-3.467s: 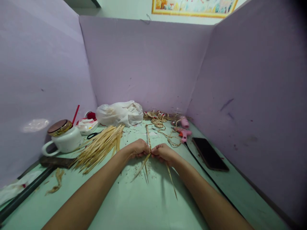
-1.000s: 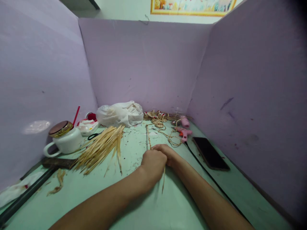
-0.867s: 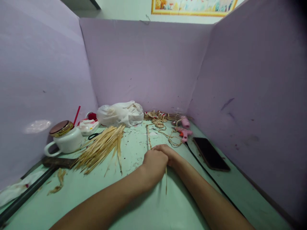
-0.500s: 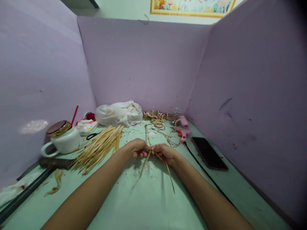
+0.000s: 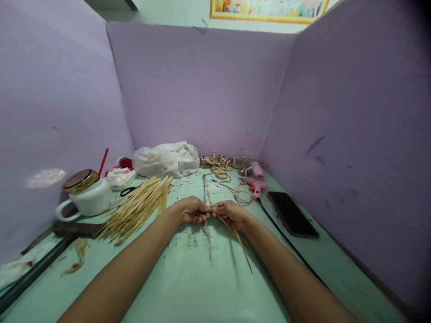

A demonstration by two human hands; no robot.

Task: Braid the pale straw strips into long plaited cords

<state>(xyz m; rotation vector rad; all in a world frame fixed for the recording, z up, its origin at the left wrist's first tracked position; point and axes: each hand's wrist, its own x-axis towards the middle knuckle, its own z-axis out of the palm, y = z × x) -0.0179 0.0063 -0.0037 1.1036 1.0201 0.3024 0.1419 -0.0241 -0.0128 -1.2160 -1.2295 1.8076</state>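
Note:
My left hand (image 5: pixel 195 209) and my right hand (image 5: pixel 230 213) meet at the middle of the table, fingertips pinched close together on a braid of straw-coloured strips. The finished-looking part of the braid (image 5: pixel 208 193) runs away from me, up from the fingertips. One loose strip (image 5: pixel 243 249) hangs from my right hand toward me. Another, paler strip (image 5: pixel 208 235) dangles below my left fingers. Both hands are closed; the exact crossing of the strips is partly hidden by the fingers.
On the left lie a bundle of dry strips (image 5: pixel 138 208), a white mug (image 5: pixel 90 199), scissors (image 5: pixel 128 191) and a hammer-like tool (image 5: pixel 79 229). Behind sits a white plastic bag (image 5: pixel 166 159). To the right are a pink glue gun (image 5: pixel 256 186) and a phone (image 5: pixel 292 214). Lilac walls (image 5: pixel 202 89) enclose three sides.
The strip under my left fingers has swung from slanting left to hanging nearly straight down. The strip at my right hand slants a little further right. Both hands keep their pinch.

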